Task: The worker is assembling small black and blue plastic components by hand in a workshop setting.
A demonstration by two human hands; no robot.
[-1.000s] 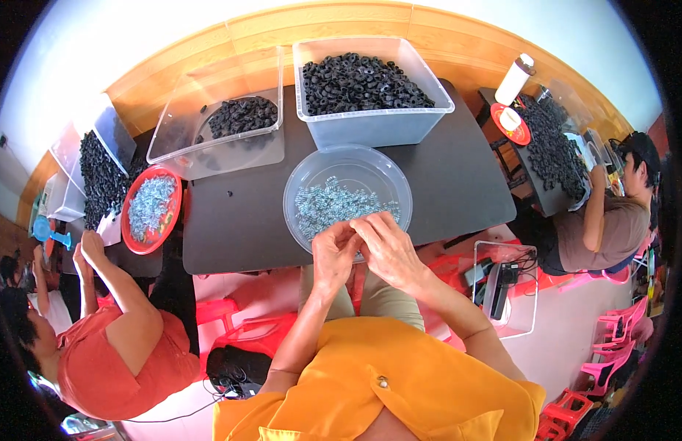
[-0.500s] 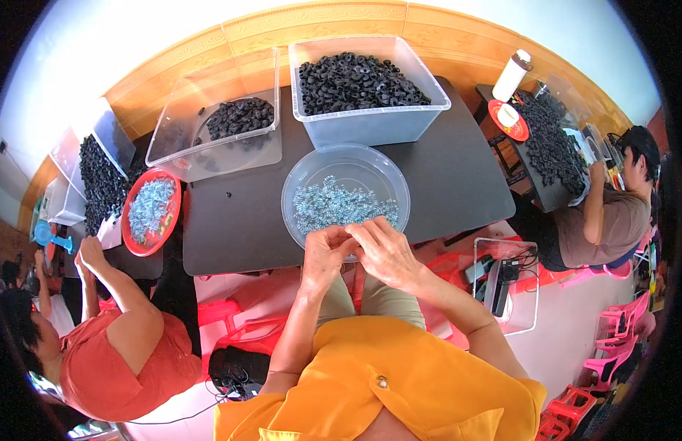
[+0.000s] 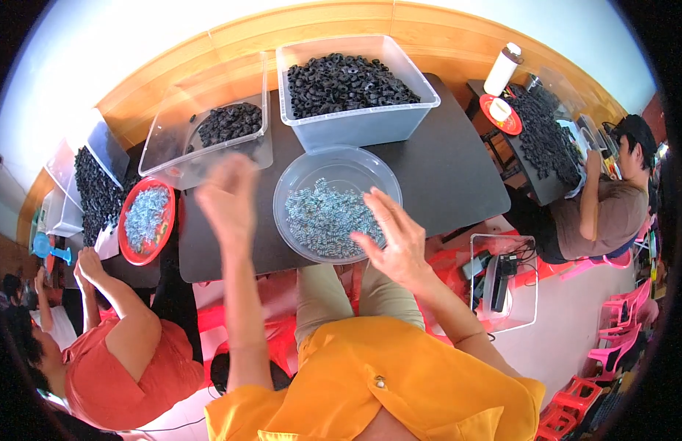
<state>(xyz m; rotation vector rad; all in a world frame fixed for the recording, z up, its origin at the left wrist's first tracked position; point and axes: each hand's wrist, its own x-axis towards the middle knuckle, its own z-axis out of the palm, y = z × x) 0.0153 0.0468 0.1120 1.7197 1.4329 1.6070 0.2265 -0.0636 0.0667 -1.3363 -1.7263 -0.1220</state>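
A clear round basin (image 3: 339, 156) near the table's front edge holds a heap of small pale-blue and silvery pieces (image 3: 330, 220) that look like coil springs. Over the basin's right side is my right hand (image 3: 394, 239), thumb and fingers apart with nothing visible between them. My left hand (image 3: 231, 198) is raised by the front of a clear bin (image 3: 153, 163) with a smaller pile of black ring-like parts (image 3: 229, 123). Motion smears its fingers, so whatever they may hold is hidden. Behind the basin, a larger clear bin (image 3: 363, 128) is filled with black ring-like parts (image 3: 348, 84).
All this stands on a dark table (image 3: 458, 176) against a tiled wall. To the left, a person in red (image 3: 131, 360) works beside a red plate (image 3: 172, 228) of pale-blue pieces. Another person (image 3: 605, 213) sits at a right-hand table. A clear box (image 3: 533, 309) with electrical items stands low right.
My hands were together above the basin's front edge. The left has swung forward and left toward the smaller pile's bin; the right has moved slightly right and its fingers have spread.
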